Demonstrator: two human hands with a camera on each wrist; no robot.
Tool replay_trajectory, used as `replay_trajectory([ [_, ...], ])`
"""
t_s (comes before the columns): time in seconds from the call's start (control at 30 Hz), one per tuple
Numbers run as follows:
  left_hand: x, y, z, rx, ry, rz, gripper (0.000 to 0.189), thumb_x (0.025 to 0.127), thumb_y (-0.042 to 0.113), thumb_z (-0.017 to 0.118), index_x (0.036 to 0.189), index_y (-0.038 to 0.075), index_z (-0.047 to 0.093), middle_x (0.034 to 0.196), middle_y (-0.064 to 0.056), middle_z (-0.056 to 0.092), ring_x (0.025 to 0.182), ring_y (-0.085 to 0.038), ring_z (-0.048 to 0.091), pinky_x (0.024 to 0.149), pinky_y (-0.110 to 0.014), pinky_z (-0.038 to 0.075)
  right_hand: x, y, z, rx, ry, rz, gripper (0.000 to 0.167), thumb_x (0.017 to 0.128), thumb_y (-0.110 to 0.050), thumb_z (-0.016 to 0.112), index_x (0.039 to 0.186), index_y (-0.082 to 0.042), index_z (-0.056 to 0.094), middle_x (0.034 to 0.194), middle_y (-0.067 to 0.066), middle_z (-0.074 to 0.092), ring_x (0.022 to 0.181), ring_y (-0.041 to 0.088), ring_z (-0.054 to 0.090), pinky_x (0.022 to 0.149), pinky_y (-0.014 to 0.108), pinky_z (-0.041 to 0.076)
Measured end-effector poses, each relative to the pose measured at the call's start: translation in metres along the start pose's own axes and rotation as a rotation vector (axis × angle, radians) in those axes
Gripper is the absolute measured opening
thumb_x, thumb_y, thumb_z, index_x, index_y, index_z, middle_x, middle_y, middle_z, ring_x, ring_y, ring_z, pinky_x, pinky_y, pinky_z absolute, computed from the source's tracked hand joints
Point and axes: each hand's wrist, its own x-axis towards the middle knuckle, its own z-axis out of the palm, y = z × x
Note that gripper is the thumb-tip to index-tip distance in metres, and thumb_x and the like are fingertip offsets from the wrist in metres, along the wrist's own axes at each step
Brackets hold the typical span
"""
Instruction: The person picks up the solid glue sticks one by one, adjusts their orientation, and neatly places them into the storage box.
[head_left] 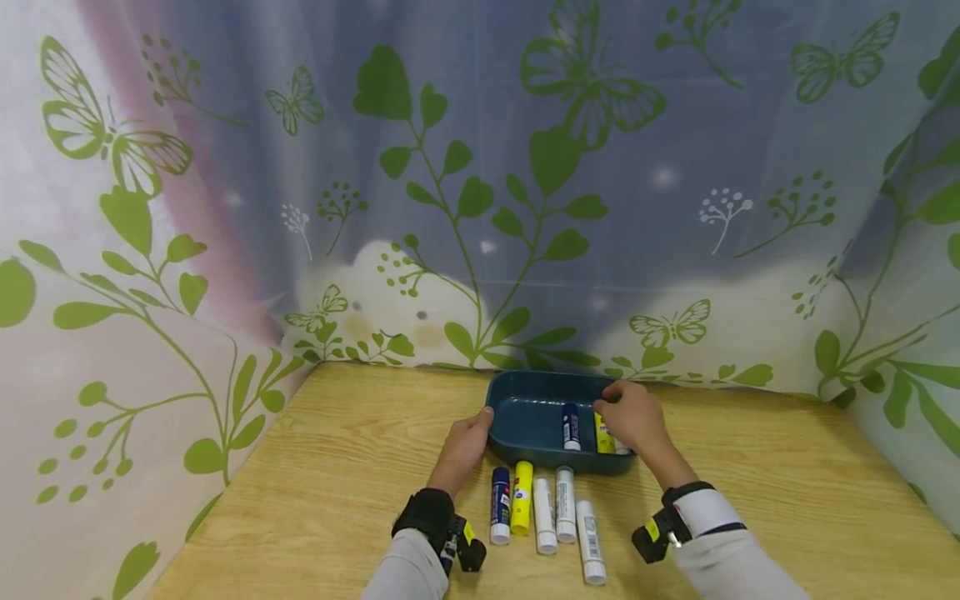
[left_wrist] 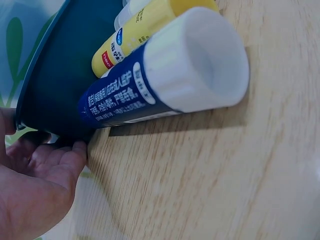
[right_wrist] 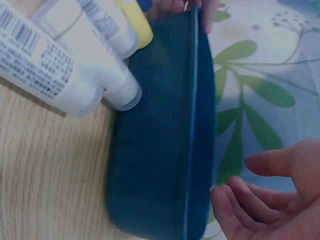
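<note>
A dark teal tray (head_left: 525,457) lies near the back of the table. My left hand (head_left: 463,446) grips its left end, thumb over the rim and fingers against the outside wall. In the left wrist view, the fingers (left_wrist: 55,162) show under the wall. My right hand (head_left: 636,421) hovers over the tray's right end; in the right wrist view its fingers are loosely bent, thumb apart, nothing between them. Inside lie a navy glue stick (head_left: 571,427) and a yellow glue stick (head_left: 603,433) close under the right fingers, with a pale one (head_left: 621,447) partly hidden beside it.
Before the tray lie a navy glue stick (head_left: 500,505), a yellow one (head_left: 521,500) and three white ones, the right white stick (head_left: 591,542) nearest me. The wood-grain table (head_left: 300,500) meets a leaf-and-butterfly patterned curtain (head_left: 637,275) behind the tray and at both sides.
</note>
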Motion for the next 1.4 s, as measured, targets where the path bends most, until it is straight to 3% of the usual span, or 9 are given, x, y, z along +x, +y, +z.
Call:
replay_trajectory([
  [0.17, 0.001, 0.0, 0.001, -0.001, -0.005, -0.008, 0.059, 0.11, 0.042, 0.038, 0.15, 0.0, 0.046, 0.156, -0.019, 0.045, 0.148, -0.039, 0.037, 0.12, -0.054, 0.034, -0.015, -0.007, -0.006, 0.006, 0.016, -0.037, 0.038, 0.099, -0.017, 0.059, 0.128, 0.008, 0.06, 0.079, 0.014, 0.069, 0.06, 0.017, 0.058, 0.053, 0.031, 0.043],
  [0.37, 0.001, 0.0, 0.0, 0.002, 0.0, -0.014, 0.059, 0.11, 0.042, 0.038, 0.15, 0.0, 0.047, 0.156, -0.019, 0.046, 0.148, -0.039, 0.038, 0.119, -0.054, 0.035, -0.031, -0.018, -0.009, -0.005, 0.035, -0.087, 0.033, 0.098, -0.017, 0.062, 0.121, 0.007, 0.065, 0.091, 0.017, 0.073, 0.066, 0.02, 0.062, 0.056, 0.033, 0.048],
  [0.5, 0.002, 0.0, 0.0, -0.003, 0.004, -0.023, 0.06, 0.11, 0.043, 0.038, 0.15, 0.0, 0.046, 0.156, -0.019, 0.045, 0.148, -0.039, 0.037, 0.12, -0.054, 0.034, -0.04, -0.026, -0.011, -0.026, 0.025, -0.111, 0.03, 0.099, -0.018, 0.063, 0.117, 0.006, 0.066, 0.091, 0.015, 0.073, 0.066, 0.019, 0.062, 0.055, 0.033, 0.047],
  [0.7, 0.004, 0.0, 0.0, -0.005, 0.01, -0.027, 0.061, 0.109, 0.045, 0.039, 0.151, 0.001, 0.046, 0.157, -0.018, 0.045, 0.148, -0.038, 0.037, 0.12, -0.053, 0.033, -0.054, -0.035, -0.012, -0.101, -0.055, -0.131, 0.031, 0.099, -0.021, 0.064, 0.114, 0.005, 0.066, 0.086, 0.011, 0.072, 0.066, 0.018, 0.063, 0.055, 0.033, 0.048],
  [0.9, 0.003, -0.001, 0.0, -0.005, -0.001, -0.029, 0.061, 0.109, 0.045, 0.038, 0.151, 0.001, 0.046, 0.157, -0.018, 0.044, 0.148, -0.038, 0.037, 0.12, -0.054, 0.033, -0.066, -0.031, -0.001, -0.127, -0.154, -0.095, 0.031, 0.099, -0.024, 0.064, 0.114, 0.003, 0.065, 0.07, 0.005, 0.06, 0.053, 0.017, 0.05, 0.052, 0.031, 0.041],
  [1.03, 0.002, 0.0, 0.0, 0.002, 0.001, -0.03, 0.061, 0.109, 0.045, 0.038, 0.151, 0.001, 0.046, 0.157, -0.018, 0.044, 0.149, -0.038, 0.036, 0.121, -0.054, 0.032, -0.07, -0.023, 0.006, -0.159, -0.171, -0.093, 0.029, 0.097, -0.023, 0.067, 0.111, 0.003, 0.066, 0.076, 0.006, 0.064, 0.062, 0.017, 0.053, 0.058, 0.033, 0.045],
  [1.13, 0.003, 0.0, 0.0, 0.008, 0.008, -0.031, 0.061, 0.109, 0.045, 0.038, 0.151, 0.001, 0.046, 0.157, -0.018, 0.044, 0.149, -0.039, 0.036, 0.121, -0.054, 0.032, -0.071, -0.018, 0.011, -0.194, -0.178, -0.095, 0.032, 0.096, -0.024, 0.068, 0.11, 0.005, 0.067, 0.093, 0.012, 0.071, 0.077, 0.02, 0.061, 0.068, 0.038, 0.053],
  [1.4, 0.004, -0.001, 0.001, 0.003, -0.003, -0.04, 0.061, 0.109, 0.044, 0.038, 0.151, 0.001, 0.045, 0.157, -0.018, 0.044, 0.148, -0.038, 0.037, 0.12, -0.054, 0.034, -0.078, -0.007, 0.029, -0.282, -0.327, 0.036, 0.055, 0.091, -0.035, 0.075, 0.12, 0.01, 0.063, 0.117, 0.025, 0.069, 0.099, 0.029, 0.065, 0.088, 0.053, 0.056],
])
